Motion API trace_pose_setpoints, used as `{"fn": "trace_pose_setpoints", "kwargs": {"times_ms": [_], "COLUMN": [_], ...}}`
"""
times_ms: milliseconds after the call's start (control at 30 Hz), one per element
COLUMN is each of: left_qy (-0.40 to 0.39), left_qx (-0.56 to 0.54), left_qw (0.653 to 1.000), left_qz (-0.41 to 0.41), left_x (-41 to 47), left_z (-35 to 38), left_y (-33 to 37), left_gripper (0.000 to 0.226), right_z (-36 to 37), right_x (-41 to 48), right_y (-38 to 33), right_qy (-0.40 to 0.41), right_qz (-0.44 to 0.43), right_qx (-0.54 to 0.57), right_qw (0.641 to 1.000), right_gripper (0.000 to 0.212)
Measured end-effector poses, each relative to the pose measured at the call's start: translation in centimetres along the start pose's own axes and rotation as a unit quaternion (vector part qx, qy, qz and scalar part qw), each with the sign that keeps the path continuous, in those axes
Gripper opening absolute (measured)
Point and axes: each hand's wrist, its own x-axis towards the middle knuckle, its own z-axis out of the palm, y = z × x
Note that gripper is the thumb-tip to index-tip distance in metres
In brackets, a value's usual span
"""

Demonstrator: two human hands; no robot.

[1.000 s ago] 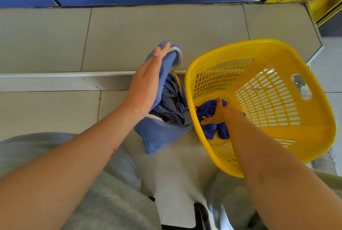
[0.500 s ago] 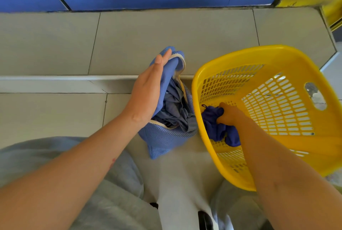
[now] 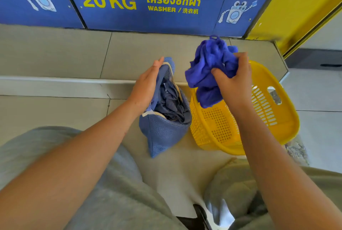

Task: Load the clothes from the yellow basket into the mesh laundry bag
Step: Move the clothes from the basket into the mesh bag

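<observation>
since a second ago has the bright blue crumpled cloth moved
Yes. The bright blue crumpled cloth rose out of the yellow plastic basket, gripped in the right hand, now above the rim, beside the blue mesh bag.

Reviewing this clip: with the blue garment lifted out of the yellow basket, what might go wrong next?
The bunched blue garment hangs loosely from the right hand, so a trailing end might miss the bag. The blue mesh laundry bag already looks full of grey clothes, and only the left hand holds its mouth open, so it could fold shut.
</observation>
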Motion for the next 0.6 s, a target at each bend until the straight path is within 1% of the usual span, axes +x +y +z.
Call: {"fn": "trace_pose_setpoints", "kwargs": {"times_ms": [67,100,167,200,233,267,300,333,367,400,433,467,500,533,567,600], "left_qy": [0.002,-0.006,-0.011,0.0,0.007,0.01,0.01,0.009,0.01,0.009,0.009,0.008,0.007,0.001,-0.005,-0.014], "left_qx": [-0.026,-0.035,-0.037,-0.041,-0.055,-0.063,-0.07,-0.066,-0.058,-0.044,-0.024,-0.009,0.0,0.001,-0.007,-0.016], "left_qw": [0.999,0.999,0.999,0.999,0.998,0.998,0.997,0.997,0.997,0.996,0.996,0.996,0.996,0.996,0.996,0.996], "left_qz": [-0.027,-0.023,-0.003,-0.012,-0.021,-0.029,-0.032,-0.046,-0.058,-0.071,-0.084,-0.092,-0.094,-0.094,-0.09,-0.083], "left_x": [-0.3,-0.6,-0.8,-0.9,-1.2,-1.2,-1.2,-1.1,-0.9,-0.7,-0.5,-0.3,-0.2,0.0,0.0,0.0], "left_z": [-0.7,-1.1,-1.7,-1.9,-2.2,-2.5,-2.8,-3.1,-3.4,-3.8,-4.0,-4.1,-4.1,-4.2,-4.3,-4.3], "left_y": [-0.2,-0.1,-0.4,-0.5,-0.5,-0.6,-0.6,-0.7,-0.8,-0.9,-1.1,-1.2,-1.3,-1.3,-1.3,-1.4], "left_gripper": [0.047,0.047,0.048,0.048,0.045,0.041,0.037,0.037,0.042,0.049,0.054,0.056,0.057,0.057,0.057,0.057], "right_z": [1.5,2.8,5.8,7.5,9.1,10.5,11.6,12.5,13.0,13.4,13.5,13.5,13.4,13.3,13.4,13.5], "right_x": [-1.4,-2.3,-4.2,-5.1,-6.2,-7.1,-7.9,-8.4,-8.8,-9.2,-9.4,-9.5,-9.3,-9.0,-8.6,-8.1], "right_y": [-2.3,-3.1,-3.8,-3.7,-3.2,-2.5,-1.7,-0.7,0.2,1.0,1.5,1.9,2.0,2.0,2.0,2.0], "right_qy": [0.024,0.023,-0.002,-0.013,-0.014,-0.012,-0.013,-0.028,-0.06,-0.097,-0.123,-0.129,-0.12,-0.108,-0.114,-0.143], "right_qz": [-0.003,0.016,0.082,0.119,0.151,0.175,0.192,0.199,0.197,0.184,0.16,0.124,0.08,0.03,-0.014,-0.049], "right_qx": [0.078,0.131,0.25,0.289,0.299,0.285,0.245,0.174,0.075,-0.031,-0.121,-0.181,-0.213,-0.22,-0.209,-0.192], "right_qw": [0.997,0.991,0.965,0.95,0.942,0.942,0.95,0.964,0.976,0.978,0.972,0.967,0.966,0.969,0.971,0.97], "right_gripper": [0.031,0.031,0.03,0.031,0.033,0.034,0.033,0.032,0.032,0.035,0.038,0.044,0.053,0.062,0.068,0.069]}}
